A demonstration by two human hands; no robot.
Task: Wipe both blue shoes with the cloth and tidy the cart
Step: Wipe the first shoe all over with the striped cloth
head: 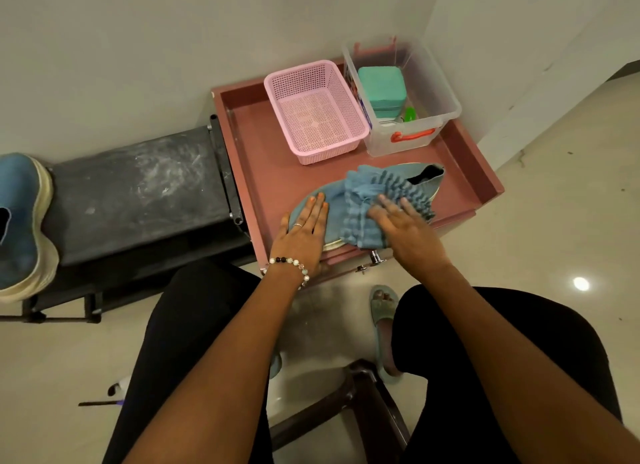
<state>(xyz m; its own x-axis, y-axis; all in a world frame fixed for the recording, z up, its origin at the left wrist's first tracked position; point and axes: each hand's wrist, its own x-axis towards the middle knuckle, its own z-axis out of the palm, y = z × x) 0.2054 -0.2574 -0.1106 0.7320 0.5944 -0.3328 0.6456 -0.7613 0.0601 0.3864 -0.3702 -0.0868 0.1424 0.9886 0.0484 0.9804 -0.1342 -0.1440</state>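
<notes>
One blue shoe [420, 174] lies on its side on the pink cart tray [263, 159], toe toward me. A blue ribbed cloth [363, 204] is draped over its middle. My right hand [403, 226] presses flat on the cloth. My left hand [304, 231] rests flat on the shoe's toe end, fingers spread, holding it still. The second blue shoe [20, 221], with a cream sole, sits on the black bench at the far left.
A pink mesh basket [315, 114] and a clear plastic box [405, 93] holding a green case stand at the back of the cart. The black bench [138, 190] adjoins the cart's left side. My knees and a dark stool [367, 411] are below.
</notes>
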